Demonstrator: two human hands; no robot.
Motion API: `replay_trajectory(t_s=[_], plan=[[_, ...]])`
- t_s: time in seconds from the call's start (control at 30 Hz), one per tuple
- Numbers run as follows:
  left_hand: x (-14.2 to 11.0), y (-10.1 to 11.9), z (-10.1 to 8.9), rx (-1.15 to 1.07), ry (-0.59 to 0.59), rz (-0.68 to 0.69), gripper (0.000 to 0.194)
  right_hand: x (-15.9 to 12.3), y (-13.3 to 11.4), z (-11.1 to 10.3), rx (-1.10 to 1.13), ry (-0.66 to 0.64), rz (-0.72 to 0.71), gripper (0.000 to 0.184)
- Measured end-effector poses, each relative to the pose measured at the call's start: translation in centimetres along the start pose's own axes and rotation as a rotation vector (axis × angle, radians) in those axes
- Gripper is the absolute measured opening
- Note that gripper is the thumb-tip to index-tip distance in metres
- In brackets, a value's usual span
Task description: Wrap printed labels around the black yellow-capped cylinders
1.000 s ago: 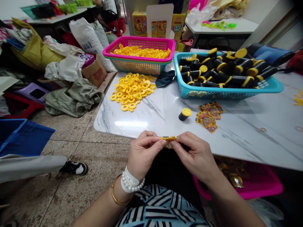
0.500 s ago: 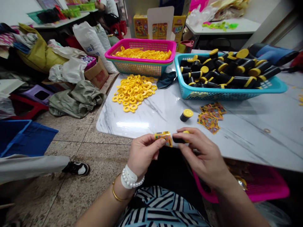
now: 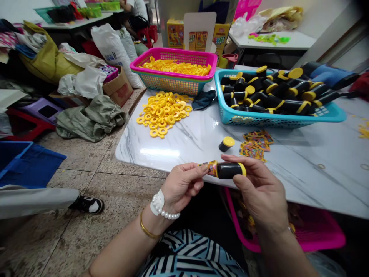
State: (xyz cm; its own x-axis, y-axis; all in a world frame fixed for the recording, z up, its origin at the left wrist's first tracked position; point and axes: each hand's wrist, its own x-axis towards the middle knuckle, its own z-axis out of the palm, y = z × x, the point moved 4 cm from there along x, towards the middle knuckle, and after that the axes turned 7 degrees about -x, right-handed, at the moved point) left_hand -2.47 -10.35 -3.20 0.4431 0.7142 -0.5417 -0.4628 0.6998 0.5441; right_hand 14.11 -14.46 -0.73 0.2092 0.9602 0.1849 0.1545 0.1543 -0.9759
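Observation:
Between thumb and fingers, my left hand (image 3: pixel 184 182) pinches a printed label sleeve (image 3: pixel 212 168), orange and yellow. Its right end meets the bottom end of a black tube with a yellow cap (image 3: pixel 230 170). That tube lies sideways in my right hand (image 3: pixel 258 188), thumb below and fingers above, the cap toward the palm. Whether the sleeve's edge goes around the tube or only touches it, I cannot tell. Beyond my hands another black tube with a yellow cap (image 3: pixel 226 144) stands on the table, with a small pile of printed sleeves (image 3: pixel 255 145) to its right.
A blue basket (image 3: pixel 259 120) full of capped black tubes stands at the back right. Left of it are a pink basket (image 3: pixel 173 54) of yellow ring pieces and a loose ring pile (image 3: pixel 164 113). Another pink basket (image 3: pixel 319 234) sits below the table edge (image 3: pixel 144 164).
The sleeve and tube, apart before, now meet end to end. My right hand has turned so the tube's side and cap show more. The view has shifted slightly.

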Motion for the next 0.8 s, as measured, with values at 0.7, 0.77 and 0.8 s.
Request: replay_trajectory(t_s=[0.7,0.77,0.8], plan=[[-1.4,1.2,0.2,0.329,-0.082,0.351,0.062,-1.0,0.4,0.1,-0.149,0.061,-0.161,0.036],[-0.9,1.2,0.4,0.352,-0.180,0.240,0.049,-0.8,0.3,0.3,-0.229,-0.026,-0.190,0.040],[-0.7,1.2,0.5,0.350,-0.199,0.212,0.042,-0.7,0.3,0.4,-0.269,-0.074,-0.203,0.042]])
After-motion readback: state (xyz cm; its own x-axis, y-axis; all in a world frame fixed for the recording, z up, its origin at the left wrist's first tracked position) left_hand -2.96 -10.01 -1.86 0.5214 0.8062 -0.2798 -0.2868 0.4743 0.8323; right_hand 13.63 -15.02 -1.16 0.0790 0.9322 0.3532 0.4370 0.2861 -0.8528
